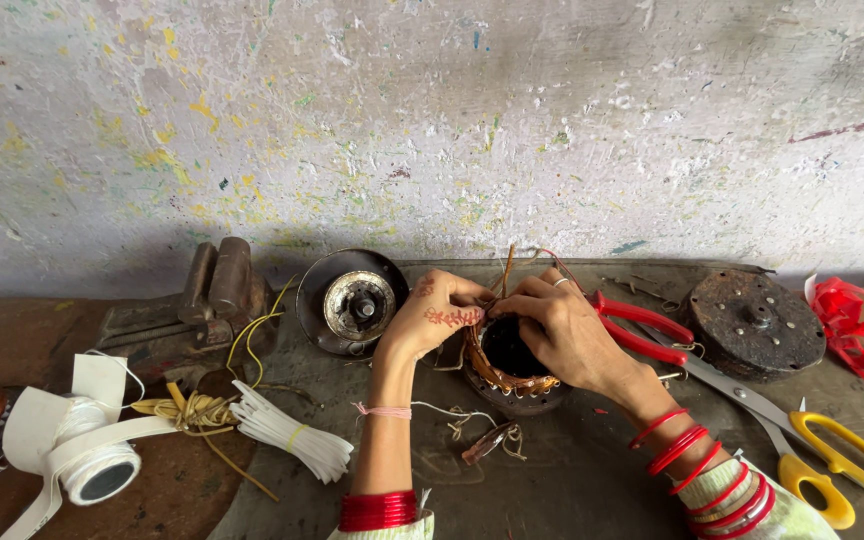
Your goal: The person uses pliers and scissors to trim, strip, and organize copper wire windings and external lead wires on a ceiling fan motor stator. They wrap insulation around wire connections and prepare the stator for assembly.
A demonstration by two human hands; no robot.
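Both hands at a copper-wound stator, centre of the table.

The stator sits upright on the table, bore opening upward, just near of the wall. Left hand rests on its left rim, fingers curled onto the copper winding; grip narrow, pinching at the winding's far-left edge. Right hand lies over the right rim, fingertips closed on thin wire ends that rise from the far side; what exactly is pinched, cannot tell. Fingertips of both hands meet at the far rim, so neither is nearer; the stator lies directly beneath both. Red-handled pliers lie just right of the right hand, yellow-handled scissors further right and near. White sleeving bundle and tape roll lie well left.
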